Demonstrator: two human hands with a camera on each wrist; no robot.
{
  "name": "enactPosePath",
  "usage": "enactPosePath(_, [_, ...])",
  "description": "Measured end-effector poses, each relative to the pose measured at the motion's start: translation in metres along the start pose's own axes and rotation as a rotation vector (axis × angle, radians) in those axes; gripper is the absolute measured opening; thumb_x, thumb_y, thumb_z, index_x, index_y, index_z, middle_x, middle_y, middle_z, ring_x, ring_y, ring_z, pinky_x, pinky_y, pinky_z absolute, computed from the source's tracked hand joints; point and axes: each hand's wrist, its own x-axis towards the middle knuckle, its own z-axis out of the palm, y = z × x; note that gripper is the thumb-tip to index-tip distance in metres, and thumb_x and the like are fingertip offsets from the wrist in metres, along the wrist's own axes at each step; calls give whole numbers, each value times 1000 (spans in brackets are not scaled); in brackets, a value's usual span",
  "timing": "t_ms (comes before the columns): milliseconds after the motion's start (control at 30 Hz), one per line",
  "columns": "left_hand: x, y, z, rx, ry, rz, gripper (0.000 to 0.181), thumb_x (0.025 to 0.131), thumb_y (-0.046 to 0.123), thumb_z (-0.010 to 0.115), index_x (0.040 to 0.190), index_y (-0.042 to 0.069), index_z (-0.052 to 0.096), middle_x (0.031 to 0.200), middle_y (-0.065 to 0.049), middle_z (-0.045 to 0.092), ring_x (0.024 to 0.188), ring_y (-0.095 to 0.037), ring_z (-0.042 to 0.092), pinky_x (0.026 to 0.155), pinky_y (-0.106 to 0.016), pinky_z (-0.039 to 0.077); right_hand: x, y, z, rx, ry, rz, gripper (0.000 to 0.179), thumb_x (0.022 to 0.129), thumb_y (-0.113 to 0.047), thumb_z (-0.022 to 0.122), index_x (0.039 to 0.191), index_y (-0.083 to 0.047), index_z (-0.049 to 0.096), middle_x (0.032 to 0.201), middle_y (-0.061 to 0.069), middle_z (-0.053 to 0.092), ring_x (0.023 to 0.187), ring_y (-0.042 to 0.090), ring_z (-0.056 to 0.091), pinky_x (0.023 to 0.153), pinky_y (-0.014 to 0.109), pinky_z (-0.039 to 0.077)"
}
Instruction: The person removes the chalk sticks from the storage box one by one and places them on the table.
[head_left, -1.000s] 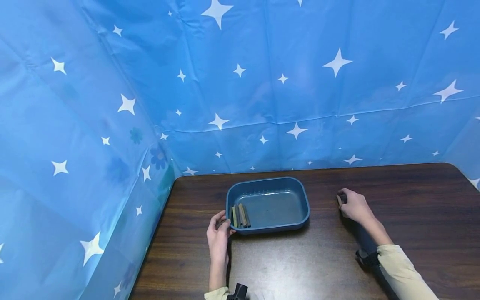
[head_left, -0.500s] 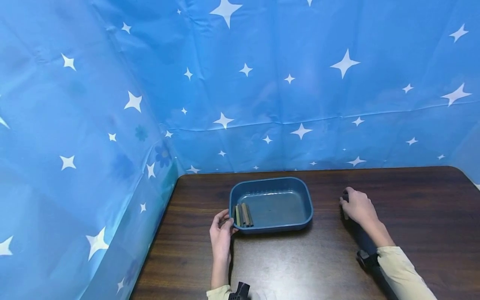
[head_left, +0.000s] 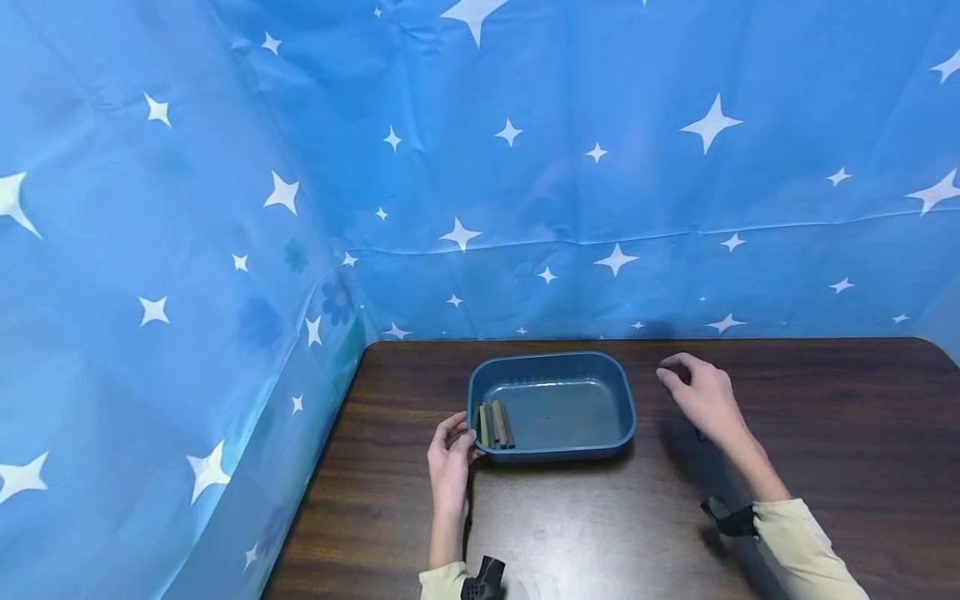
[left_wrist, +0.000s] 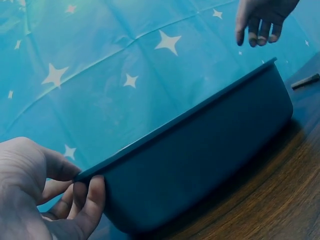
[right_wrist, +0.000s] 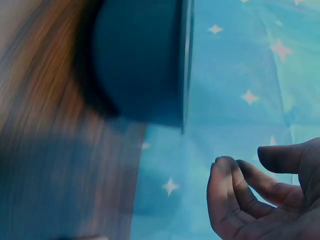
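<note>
The left hand (head_left: 448, 465) pinches a blue, rounded-rectangular plastic tray (head_left: 573, 418), seemingly steadying it; slim yellowish and brown sticks (head_left: 496, 425) lie in its left end. The right hand (head_left: 707, 397), thumb and fingers parted, holding nothing, has risen since the earlier frame; gripping the slim dark stick (left_wrist: 305, 81) on the brown desk (head_left: 360, 517) calls for lowering.

left sleeve (head_left: 442, 581): cream | right sleeve (head_left: 798, 537): cream | left wrist-camera (head_left: 484, 579): black | right wrist-camera (head_left: 731, 518): black

Blue sheeting (head_left: 570, 196) with white stars (head_left: 711, 124) hangs creased behind the dark tabletop (head_left: 360, 500). Light gleams on the wood grain.
</note>
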Motion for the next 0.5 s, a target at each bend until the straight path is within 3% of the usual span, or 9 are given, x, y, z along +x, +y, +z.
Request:
enactPosePath(200, [2,0,-4,-46,-27,-34,38,93,-7,57,131,-11,59,118,-23,54,82,-19,61,63,-22,57,0,-22,14,72,-40,-11,29,107,-20,57,122,3,68,97,17,71,77,24,60,65,36,46])
enactPosePath(500, [2,1,-6,-79,-56,-82,39,95,-6,55,134,-11,56,118,-20,51,81,-21,63,60,-23,59,2,-42,43,211,-129,-17,27,108,-17,56,122,3,67,95,18,71,82,33,70,68,38,60])
